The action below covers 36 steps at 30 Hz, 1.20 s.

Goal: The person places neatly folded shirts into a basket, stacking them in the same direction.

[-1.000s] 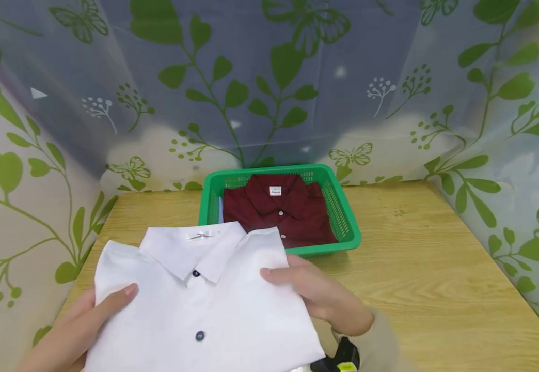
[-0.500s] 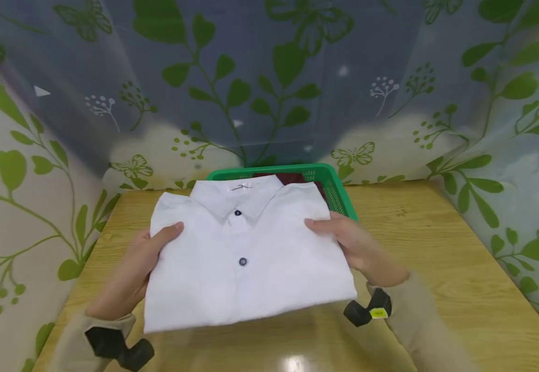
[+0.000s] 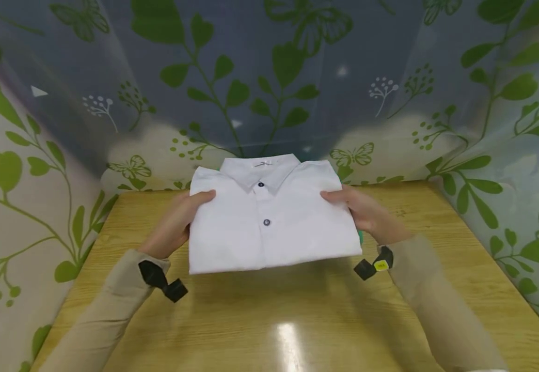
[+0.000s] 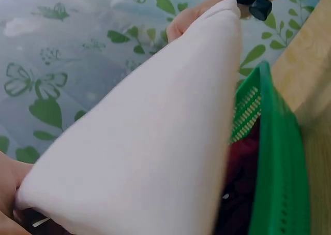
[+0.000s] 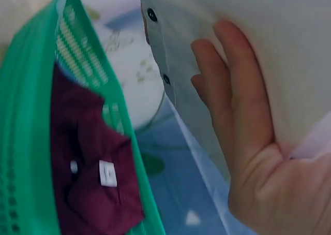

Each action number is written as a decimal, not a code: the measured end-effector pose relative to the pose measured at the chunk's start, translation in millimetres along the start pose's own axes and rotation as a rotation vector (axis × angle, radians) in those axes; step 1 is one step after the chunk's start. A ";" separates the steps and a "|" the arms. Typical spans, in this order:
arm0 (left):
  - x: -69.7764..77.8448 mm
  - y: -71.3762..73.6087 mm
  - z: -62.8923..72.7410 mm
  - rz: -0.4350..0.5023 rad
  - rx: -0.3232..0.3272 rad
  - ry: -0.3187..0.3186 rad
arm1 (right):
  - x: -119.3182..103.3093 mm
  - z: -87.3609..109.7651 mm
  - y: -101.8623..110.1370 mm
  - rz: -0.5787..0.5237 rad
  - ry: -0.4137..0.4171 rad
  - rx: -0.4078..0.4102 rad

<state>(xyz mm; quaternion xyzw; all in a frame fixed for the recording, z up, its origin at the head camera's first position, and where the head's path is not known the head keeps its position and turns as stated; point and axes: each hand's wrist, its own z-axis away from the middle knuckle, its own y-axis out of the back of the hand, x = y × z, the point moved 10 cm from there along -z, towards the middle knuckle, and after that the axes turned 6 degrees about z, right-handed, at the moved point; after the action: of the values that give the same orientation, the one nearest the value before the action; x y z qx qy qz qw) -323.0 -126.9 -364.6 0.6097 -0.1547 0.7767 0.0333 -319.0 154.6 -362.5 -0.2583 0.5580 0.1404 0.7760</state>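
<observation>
A folded white collared shirt (image 3: 232, 227) with dark buttons is held level between both hands, over the basket. My left hand (image 3: 169, 225) grips its left side, thumb on top of the cloth. On the opposite side my right hand (image 3: 367, 213) holds it, thumb above; in the right wrist view its fingers (image 5: 248, 90) lie under the shirt. Beneath is a green plastic basket (image 4: 282, 162), mostly hidden by the shirt in the head view. A maroon collared shirt (image 5: 98, 188) with a white label lies inside it.
The basket stands on a wooden table (image 3: 251, 320) near its back edge. Cloth with leaf and butterfly prints (image 3: 269, 103) hangs at the back and both sides. Beside the maroon shirt, a bit of light blue fabric (image 5: 70, 72) shows in the basket.
Both hands have carried the white shirt forward and to the right, from the near left to over the basket. It now covers nearly all of the basket and the maroon shirt.
</observation>
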 end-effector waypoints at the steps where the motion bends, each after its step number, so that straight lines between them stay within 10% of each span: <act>1: 0.3 -0.6 -6.9 -0.010 -0.009 0.001 | -0.7 -2.7 5.7 0.007 -0.006 0.020; 14: -16.0 -0.8 -73.3 -0.180 0.043 0.040 | 18.9 -42.0 57.2 0.014 -0.141 0.126; 23: -36.2 10.6 -75.8 -0.392 0.053 0.109 | 37.4 -49.1 61.0 0.125 -0.228 0.154; 36: -25.3 7.2 -65.2 -0.686 0.087 0.009 | 46.1 -46.2 60.5 0.114 -0.206 0.131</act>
<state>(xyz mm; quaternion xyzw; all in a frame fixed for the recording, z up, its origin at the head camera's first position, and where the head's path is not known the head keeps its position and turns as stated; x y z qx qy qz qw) -379.3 -112.0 -403.9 0.6235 0.0924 0.7289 0.2672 -370.7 175.7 -431.8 -0.1591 0.4970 0.1735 0.8352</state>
